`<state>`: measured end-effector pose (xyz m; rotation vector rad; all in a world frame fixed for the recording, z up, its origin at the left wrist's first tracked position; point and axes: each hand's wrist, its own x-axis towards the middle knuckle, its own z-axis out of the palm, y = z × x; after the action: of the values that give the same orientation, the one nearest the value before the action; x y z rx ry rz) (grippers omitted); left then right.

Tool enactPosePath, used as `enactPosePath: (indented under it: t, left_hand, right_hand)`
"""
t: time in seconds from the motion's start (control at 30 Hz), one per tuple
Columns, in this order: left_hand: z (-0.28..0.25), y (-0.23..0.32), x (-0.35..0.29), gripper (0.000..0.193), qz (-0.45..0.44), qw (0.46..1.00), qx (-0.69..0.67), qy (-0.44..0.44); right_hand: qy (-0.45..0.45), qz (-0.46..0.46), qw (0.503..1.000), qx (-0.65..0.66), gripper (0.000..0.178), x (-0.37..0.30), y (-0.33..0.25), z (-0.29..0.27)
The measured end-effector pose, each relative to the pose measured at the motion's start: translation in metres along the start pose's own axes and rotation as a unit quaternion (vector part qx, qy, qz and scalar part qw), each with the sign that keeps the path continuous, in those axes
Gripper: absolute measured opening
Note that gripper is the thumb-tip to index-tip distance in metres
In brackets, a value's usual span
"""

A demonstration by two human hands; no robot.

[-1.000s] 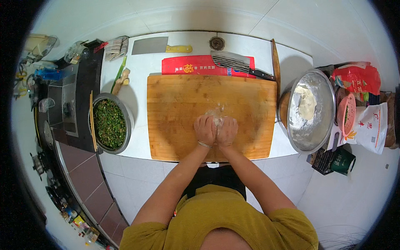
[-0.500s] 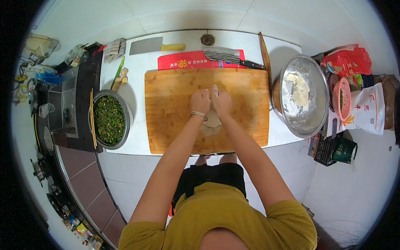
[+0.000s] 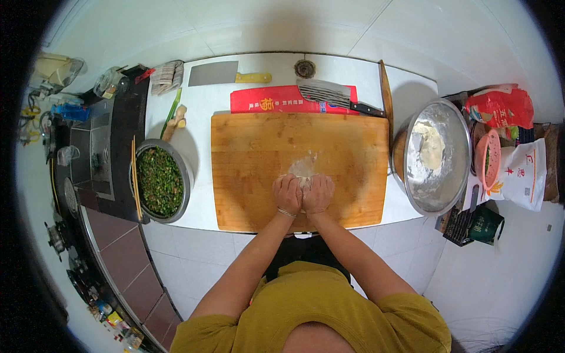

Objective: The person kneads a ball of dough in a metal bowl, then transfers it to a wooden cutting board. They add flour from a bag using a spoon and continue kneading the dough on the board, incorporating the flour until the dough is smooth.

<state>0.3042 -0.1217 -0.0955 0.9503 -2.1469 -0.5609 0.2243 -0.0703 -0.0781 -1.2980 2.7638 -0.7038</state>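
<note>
On the near half of a wooden cutting board, my left hand and my right hand press side by side on a lump of dough. The fingers of both hands curl over it, so only a small part shows between them. Just beyond my fingertips a pale flour smear marks the wood. A bracelet circles my left wrist.
To the right stands a steel bowl holding flour and dough. On the left, chopsticks rest on a bowl of chopped greens. Behind the board lie a cleaver, a black-handled knife and a wooden stick.
Both hands have drawn back toward me, from the middle of the board to its near part. The dough, previously seen beneath my wrists, is now gathered under my fingers.
</note>
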Motion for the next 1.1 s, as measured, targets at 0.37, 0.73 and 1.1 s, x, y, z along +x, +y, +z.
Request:
enactPosePath:
  t: [0.37, 0.73, 1.1]
  left_hand:
    - [0.026, -0.001, 0.094, 0.038, -0.215, 0.921, 0.125, -0.300]
    - [-0.010, 0.026, 0.004, 0.022, -0.109, 0.991, 0.043, -0.072]
    - [-0.002, -0.006, 0.001, 0.022, -0.013, 0.997, -0.006, -0.075]
  right_hand:
    - [-0.215, 0.163, 0.961, -0.068, 0.032, 0.084, 0.004, 0.020]
    - [0.024, 0.016, 0.996, 0.079, 0.029, 0.001, 0.005, -0.015]
    - [-0.069, -0.022, 0.997, -0.007, 0.021, 0.001, 0.009, -0.001]
